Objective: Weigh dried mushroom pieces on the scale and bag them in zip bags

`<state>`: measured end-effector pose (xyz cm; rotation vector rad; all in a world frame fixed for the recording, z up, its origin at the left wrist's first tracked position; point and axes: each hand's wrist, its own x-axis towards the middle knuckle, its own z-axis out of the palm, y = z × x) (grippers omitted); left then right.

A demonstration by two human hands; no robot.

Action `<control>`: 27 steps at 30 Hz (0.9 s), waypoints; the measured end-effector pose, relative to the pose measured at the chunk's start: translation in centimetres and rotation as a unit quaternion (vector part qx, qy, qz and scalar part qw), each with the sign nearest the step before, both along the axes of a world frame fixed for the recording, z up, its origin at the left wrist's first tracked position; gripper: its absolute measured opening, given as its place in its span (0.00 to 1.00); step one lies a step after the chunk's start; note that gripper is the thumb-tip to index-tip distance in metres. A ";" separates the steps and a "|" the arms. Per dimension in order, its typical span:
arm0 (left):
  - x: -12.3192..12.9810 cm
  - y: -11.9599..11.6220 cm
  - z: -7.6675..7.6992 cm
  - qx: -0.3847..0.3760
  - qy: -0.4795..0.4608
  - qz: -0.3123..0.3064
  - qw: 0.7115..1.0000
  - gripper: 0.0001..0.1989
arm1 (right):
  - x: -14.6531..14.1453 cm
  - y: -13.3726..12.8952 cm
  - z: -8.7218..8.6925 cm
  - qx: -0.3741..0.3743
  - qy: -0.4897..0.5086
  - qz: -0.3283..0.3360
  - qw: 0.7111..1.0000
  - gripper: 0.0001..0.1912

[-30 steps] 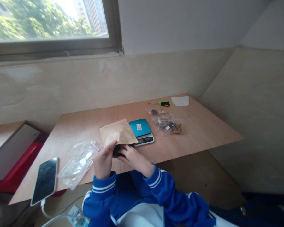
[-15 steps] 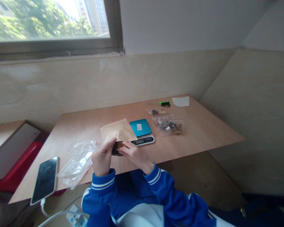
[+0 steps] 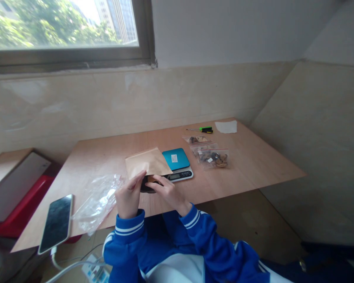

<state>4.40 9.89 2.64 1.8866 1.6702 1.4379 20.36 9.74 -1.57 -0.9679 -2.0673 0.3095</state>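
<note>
A tan paper packet point(image 3: 149, 162) lies tilted over the left part of a kitchen scale point(image 3: 177, 158) with a teal top. My left hand point(image 3: 129, 196) pinches the packet's near edge, beside a dark item point(image 3: 146, 186) under it. My right hand point(image 3: 167, 191) reaches in from the right, its fingers closed at the dark item and a brownish piece; what exactly they hold is too small to tell. Right of the scale lie clear zip bags point(image 3: 215, 158) with brown dried pieces inside.
A crumpled clear plastic bag point(image 3: 98, 204) and a phone point(image 3: 56, 224) with a cable lie at the table's left. Screwdrivers point(image 3: 205, 129) and a white paper point(image 3: 226, 126) are at the back right. A red stool point(image 3: 20, 212) stands left.
My right hand's fingers have shifted slightly at the dark item, showing more of the brownish piece. The packet stays in my left hand.
</note>
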 end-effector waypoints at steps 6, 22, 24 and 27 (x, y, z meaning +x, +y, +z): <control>-0.1 0.4 0.6 -0.008 0.011 0.022 1.000 0.10 | 0.2 -0.3 -0.1 0.004 0.025 0.013 1.000 0.20; 0.5 1.3 0.3 -0.019 0.015 0.023 0.999 0.11 | -0.5 0.3 -1.0 -0.085 0.183 0.010 0.979 0.17; 0.4 1.3 0.3 -0.022 0.019 0.027 0.999 0.10 | -0.4 0.2 -0.7 -0.055 0.178 0.001 0.983 0.14; 0.4 1.3 0.4 -0.024 0.019 0.032 0.999 0.10 | -0.3 0.0 -0.1 -0.008 0.160 -0.024 0.987 0.11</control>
